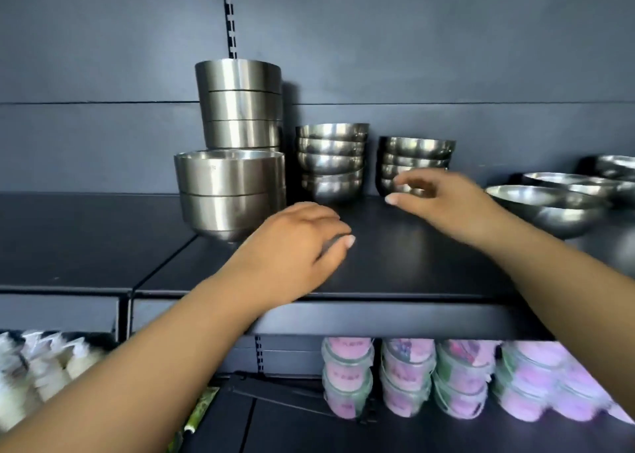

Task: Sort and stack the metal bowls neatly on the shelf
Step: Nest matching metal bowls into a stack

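On the dark shelf [395, 267] stand stacks of metal bowls. A tall stack of straight-sided bowls [240, 105] rises at the back left, with a wider straight-sided stack [230, 191] in front of it. Right of them are two stacks of small round bowls, one in the middle [331, 160] and one further right [415, 153]. My left hand [295, 250] hovers over the shelf, fingers curled, holding nothing. My right hand [443, 198] reaches toward the base of the right small stack, fingers apart, partly hiding its lowest bowls.
Wide shallow metal bowls [549, 208] lie loose at the right end of the shelf. Below, a lower shelf holds pink lidded tubs [457, 384] and white packets [37, 366] at the left. A slotted upright [230, 12] runs up the back panel.
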`<state>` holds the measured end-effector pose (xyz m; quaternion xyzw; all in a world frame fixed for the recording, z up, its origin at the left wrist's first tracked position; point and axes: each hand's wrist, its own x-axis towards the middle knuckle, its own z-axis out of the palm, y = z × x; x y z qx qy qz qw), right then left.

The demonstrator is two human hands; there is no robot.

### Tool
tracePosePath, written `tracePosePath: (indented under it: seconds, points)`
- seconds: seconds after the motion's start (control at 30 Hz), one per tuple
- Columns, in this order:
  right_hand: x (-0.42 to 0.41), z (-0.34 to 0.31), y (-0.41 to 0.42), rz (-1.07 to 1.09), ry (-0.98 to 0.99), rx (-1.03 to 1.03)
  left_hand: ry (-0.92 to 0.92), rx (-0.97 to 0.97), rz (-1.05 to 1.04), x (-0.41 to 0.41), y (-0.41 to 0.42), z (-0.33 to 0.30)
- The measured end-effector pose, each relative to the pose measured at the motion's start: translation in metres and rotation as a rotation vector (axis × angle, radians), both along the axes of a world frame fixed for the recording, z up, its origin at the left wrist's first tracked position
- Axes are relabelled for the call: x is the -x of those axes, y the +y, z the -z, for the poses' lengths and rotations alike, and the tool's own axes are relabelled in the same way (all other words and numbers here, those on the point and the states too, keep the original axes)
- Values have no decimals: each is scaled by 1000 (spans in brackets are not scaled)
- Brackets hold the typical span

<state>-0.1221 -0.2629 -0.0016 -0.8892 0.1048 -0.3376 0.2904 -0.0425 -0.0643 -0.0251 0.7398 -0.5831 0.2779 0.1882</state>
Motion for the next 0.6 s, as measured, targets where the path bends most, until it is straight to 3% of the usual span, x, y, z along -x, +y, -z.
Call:
tracePosePath:
  seconds: [0.13,0.3,0.4,0.47,0.6]
  points:
    - [46,1,-49,218,44,319,148,-124,-17,21,-63,7]
    - [81,13,-91,380,111,478,210,-283,-52,32,-117,1]
    - [92,11,-109,488,189,407,232,-356,-122,26,-144,-7]
    - [99,9,-120,391,226,290,242,-382,-185,16,-159,-10]
    - [105,-7,-135,301,-58,16,355,-366,-278,-3,-167,-10]
